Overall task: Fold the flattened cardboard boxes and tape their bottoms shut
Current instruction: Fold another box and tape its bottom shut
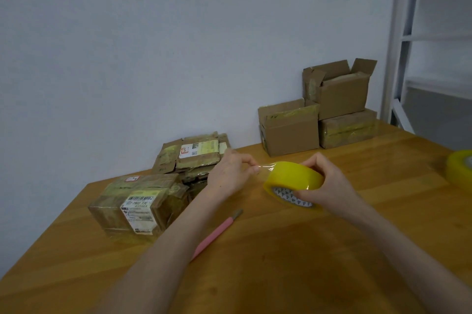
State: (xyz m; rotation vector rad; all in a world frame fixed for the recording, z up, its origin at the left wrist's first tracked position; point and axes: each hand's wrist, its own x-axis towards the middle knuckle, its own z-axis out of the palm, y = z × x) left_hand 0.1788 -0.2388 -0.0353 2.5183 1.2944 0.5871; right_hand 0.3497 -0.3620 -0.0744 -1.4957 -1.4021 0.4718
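Table: orange-brown wooden table, smooth, satin sheen.
Roll: yellow translucent plastic tape roll, glossy; paper core.
Strip: clear pulled tape strip, shiny film.
Table's back right: brown folded cardboard boxes, matt, glossy tape bands.
Table's left: flattened brown cardboard boxes, matt; white paper labels.
Cutter: slim pink plastic-handled cutter, matt; metal tip.

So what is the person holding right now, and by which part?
A yellow tape roll: the right hand grips its outer rim, and the left hand pinches the tape's loose end.
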